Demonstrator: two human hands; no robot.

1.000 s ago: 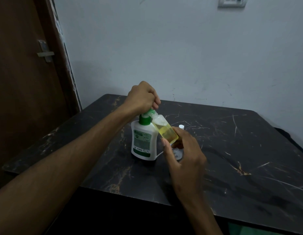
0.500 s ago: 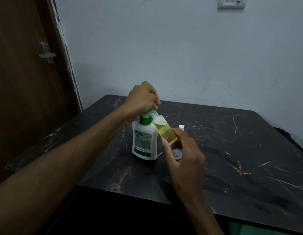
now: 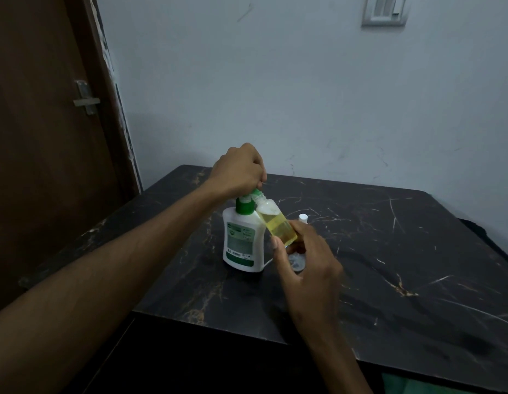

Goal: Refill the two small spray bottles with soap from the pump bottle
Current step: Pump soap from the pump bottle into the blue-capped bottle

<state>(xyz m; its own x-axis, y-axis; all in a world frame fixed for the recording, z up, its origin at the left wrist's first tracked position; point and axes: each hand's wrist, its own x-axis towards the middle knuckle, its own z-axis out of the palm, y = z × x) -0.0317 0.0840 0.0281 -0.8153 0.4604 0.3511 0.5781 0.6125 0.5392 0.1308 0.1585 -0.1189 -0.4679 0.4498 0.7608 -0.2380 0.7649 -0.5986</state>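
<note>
A white pump bottle (image 3: 241, 240) with a green collar stands on the black marble table (image 3: 389, 251). My left hand (image 3: 238, 170) is closed over its green pump head from above. My right hand (image 3: 306, 263) holds a small clear spray bottle (image 3: 277, 224), tilted with its open mouth up against the pump nozzle; yellow soap fills most of it. Behind my right hand stands a second small bottle, only its white cap (image 3: 303, 217) showing. A clear round piece (image 3: 296, 261) lies on the table under my right hand, partly hidden.
A brown door (image 3: 48, 137) with a metal latch stands at the left, close to the table's left corner. A pale wall (image 3: 304, 95) runs behind the table, with a switch plate (image 3: 385, 9) high up. The table's front edge is near me.
The camera view has shifted slightly. Both hands keep their grips, and the small bottle stays tilted at the nozzle.
</note>
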